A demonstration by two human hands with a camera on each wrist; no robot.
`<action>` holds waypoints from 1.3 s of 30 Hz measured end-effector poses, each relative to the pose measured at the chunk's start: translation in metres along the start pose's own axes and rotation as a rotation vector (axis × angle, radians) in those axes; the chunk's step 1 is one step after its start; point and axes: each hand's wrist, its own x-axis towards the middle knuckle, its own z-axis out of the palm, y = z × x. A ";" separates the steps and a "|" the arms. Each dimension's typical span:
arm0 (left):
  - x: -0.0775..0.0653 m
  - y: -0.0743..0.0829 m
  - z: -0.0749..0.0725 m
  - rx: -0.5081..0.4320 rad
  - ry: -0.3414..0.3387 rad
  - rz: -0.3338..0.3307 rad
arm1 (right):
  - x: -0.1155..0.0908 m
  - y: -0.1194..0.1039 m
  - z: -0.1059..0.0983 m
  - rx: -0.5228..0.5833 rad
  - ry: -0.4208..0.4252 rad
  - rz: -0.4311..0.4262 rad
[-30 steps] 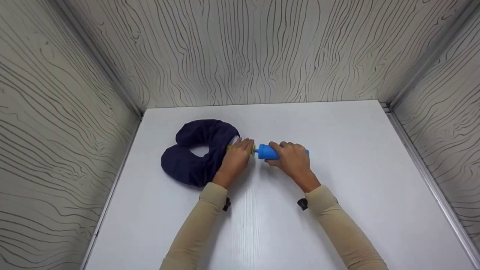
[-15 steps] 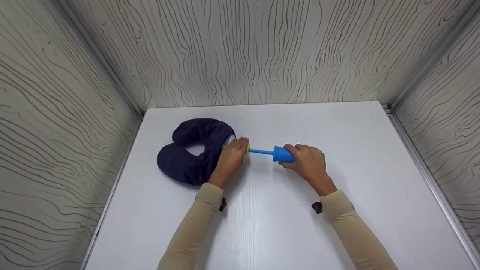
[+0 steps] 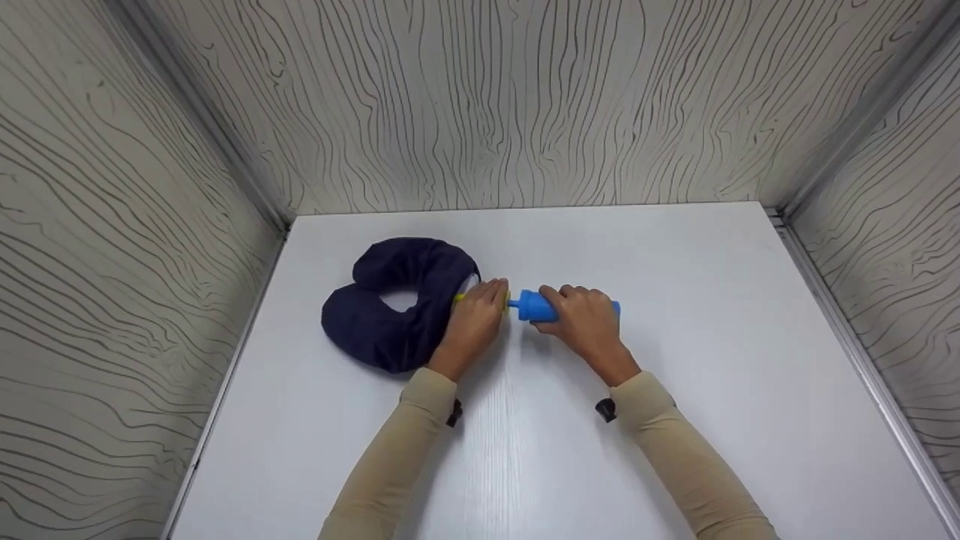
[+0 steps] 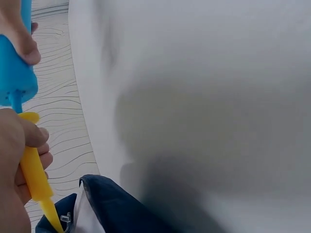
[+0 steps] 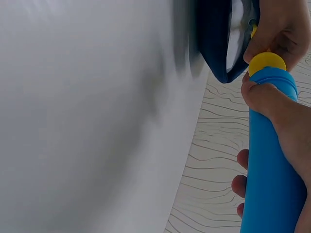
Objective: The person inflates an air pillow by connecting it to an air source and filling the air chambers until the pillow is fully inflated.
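A navy U-shaped neck pillow [image 3: 367, 326] lies on the white table, its right edge opened to show a pale inner layer [image 4: 86, 216]. My left hand [image 3: 474, 322] grips the yellow part [image 4: 34, 172] of a hand pump. In the left wrist view, that part's narrow tip reaches into the pillow's opening, beside a small clear piece [image 4: 65, 218]; its exact fit is hidden. To the right, my right hand [image 3: 589, 322] wraps round the pump's blue barrel [image 5: 269, 160]. Only a short length of blue rod [image 4: 16, 102] shows between the yellow part and the barrel.
Wood-grain panels [image 3: 487, 105] rise behind the table [image 3: 712, 315] and on both sides. Metal rails [image 3: 847, 337] run along the side edges. A dark device [image 3: 606, 409] sits at the right wrist, another [image 3: 454, 412] at the left.
The right hand drew the blue barrel rightward half a second ago, baring a long rod. Now it is back close to the left hand. The pillow and left hand have shifted slightly right.
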 end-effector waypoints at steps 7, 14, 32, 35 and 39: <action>-0.001 0.000 0.006 0.029 0.024 0.029 | 0.006 -0.006 0.005 0.017 -0.027 -0.003; -0.003 -0.013 0.002 -0.017 -0.032 0.022 | -0.002 0.009 0.001 0.029 -0.021 0.021; -0.004 -0.008 -0.002 -0.037 -0.054 -0.003 | -0.024 0.033 -0.010 0.011 -0.018 0.064; -0.002 -0.004 -0.001 -0.029 -0.028 0.003 | -0.019 0.027 -0.008 0.011 -0.010 0.046; 0.001 0.001 -0.001 -0.028 0.001 0.000 | -0.012 0.016 -0.003 0.004 0.007 0.022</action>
